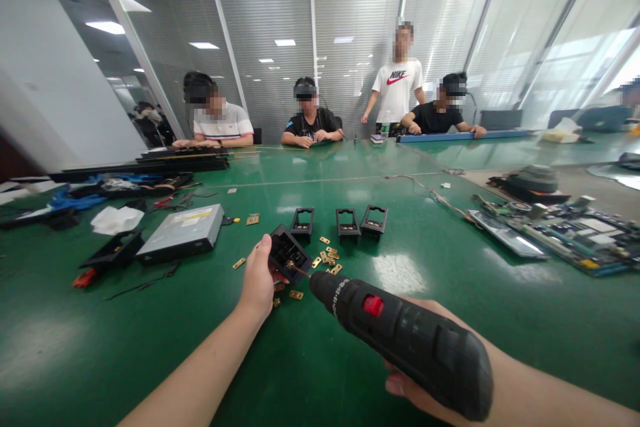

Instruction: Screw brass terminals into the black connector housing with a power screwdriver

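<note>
My left hand (259,275) is closed around a black plastic housing (286,248), tilted with its hollow side toward me. In my right hand (407,383) is a black cordless drill (395,333) with a red switch on top; its body hides most of my fingers. The drill's thin bit (300,270) reaches into the housing, near a small brass-coloured part. Small brass plates with holes (330,255) lie scattered just beyond the drill's chuck. Behind them stand three similar black frames, one of them (347,224) in the middle.
To the left lie a silver optical drive (183,233), a crumpled tissue (117,220) and another black frame (113,250). Circuit boards (595,233) and a flat metal panel (507,235) are at the right. Several people sit or stand across the green table (240,373).
</note>
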`<state>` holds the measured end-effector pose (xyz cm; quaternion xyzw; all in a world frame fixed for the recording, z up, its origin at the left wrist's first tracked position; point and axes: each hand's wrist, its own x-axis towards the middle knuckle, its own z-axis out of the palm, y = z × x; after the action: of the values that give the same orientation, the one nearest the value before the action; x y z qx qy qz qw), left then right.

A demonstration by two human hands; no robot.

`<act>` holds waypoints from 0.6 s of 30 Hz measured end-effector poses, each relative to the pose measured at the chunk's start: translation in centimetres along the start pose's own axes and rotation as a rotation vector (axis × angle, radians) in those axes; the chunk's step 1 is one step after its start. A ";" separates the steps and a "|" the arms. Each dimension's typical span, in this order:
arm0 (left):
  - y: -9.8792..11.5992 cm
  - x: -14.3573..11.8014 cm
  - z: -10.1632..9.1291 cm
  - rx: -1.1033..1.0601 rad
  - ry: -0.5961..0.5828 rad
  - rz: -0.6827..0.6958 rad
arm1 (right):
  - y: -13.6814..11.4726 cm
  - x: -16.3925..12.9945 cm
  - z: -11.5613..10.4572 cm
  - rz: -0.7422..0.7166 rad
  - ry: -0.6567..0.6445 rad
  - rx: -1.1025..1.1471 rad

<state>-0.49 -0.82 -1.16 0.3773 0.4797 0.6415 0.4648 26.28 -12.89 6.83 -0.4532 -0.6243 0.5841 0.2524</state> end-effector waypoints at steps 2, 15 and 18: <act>-0.1 0.1 -0.1 -0.004 -0.011 -0.002 | 0.0 0.0 0.0 -0.017 0.010 -0.002; 0.1 -0.1 0.1 -0.017 0.006 -0.001 | 0.3 0.2 -0.1 -0.119 0.033 -0.121; 0.1 -0.1 0.1 -0.020 0.008 0.002 | 0.3 0.1 -0.1 -0.106 0.028 -0.127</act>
<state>-0.41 -0.87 -1.07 0.3707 0.4746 0.6482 0.4659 26.41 -12.84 6.50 -0.4427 -0.6797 0.5226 0.2625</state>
